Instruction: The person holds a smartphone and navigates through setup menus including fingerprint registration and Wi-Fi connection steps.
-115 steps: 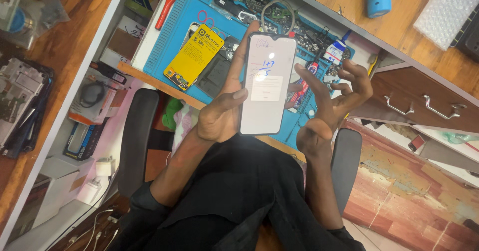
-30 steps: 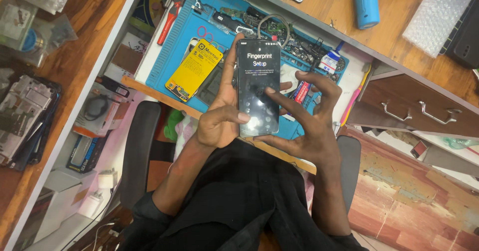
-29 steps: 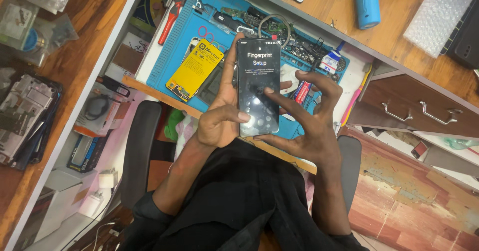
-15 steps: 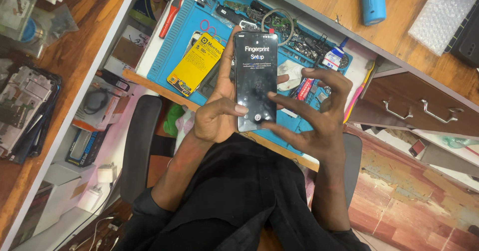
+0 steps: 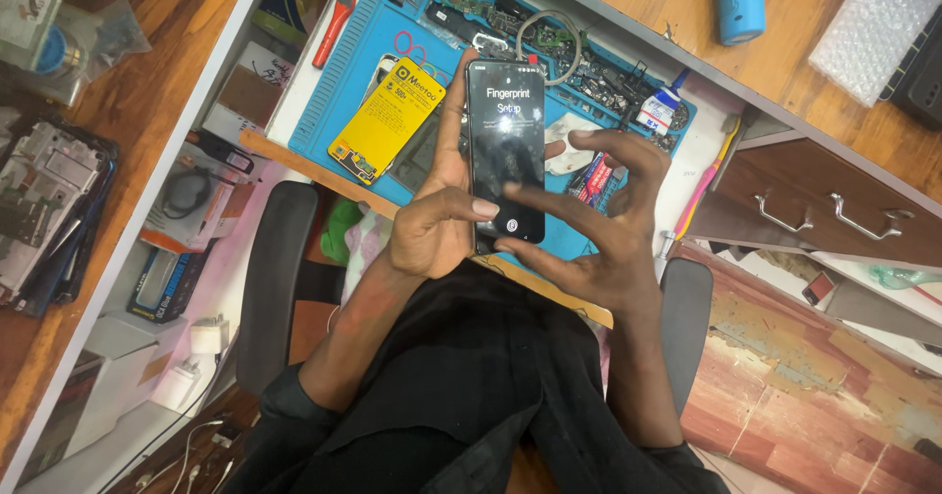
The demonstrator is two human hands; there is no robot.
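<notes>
My left hand point(image 5: 432, 221) grips a black smartphone point(image 5: 504, 136) upright above the desk edge, thumb across its lower left side. The screen is dark, with white text at the top and a small round icon near the bottom. My right hand point(image 5: 601, 227) is spread beside the phone. Its index fingertip rests on the lower part of the screen and its thumb touches the phone's bottom edge. Under the phone lies a blue work mat point(image 5: 345, 82).
On the mat lie a yellow flat battery pack point(image 5: 386, 121), red-handled pliers point(image 5: 336, 25), small circuit parts point(image 5: 589, 72) and a glue tube point(image 5: 655, 109). A blue cylinder point(image 5: 738, 1) and bubble wrap point(image 5: 873, 23) sit on the wooden top; a drawer point(image 5: 814, 209) is at the right. Phone parts point(image 5: 44, 200) lie left.
The phone's screen went from white to dark. My right hand came in from the side and set its index finger on the screen. The phone sits slightly higher in view than a second ago.
</notes>
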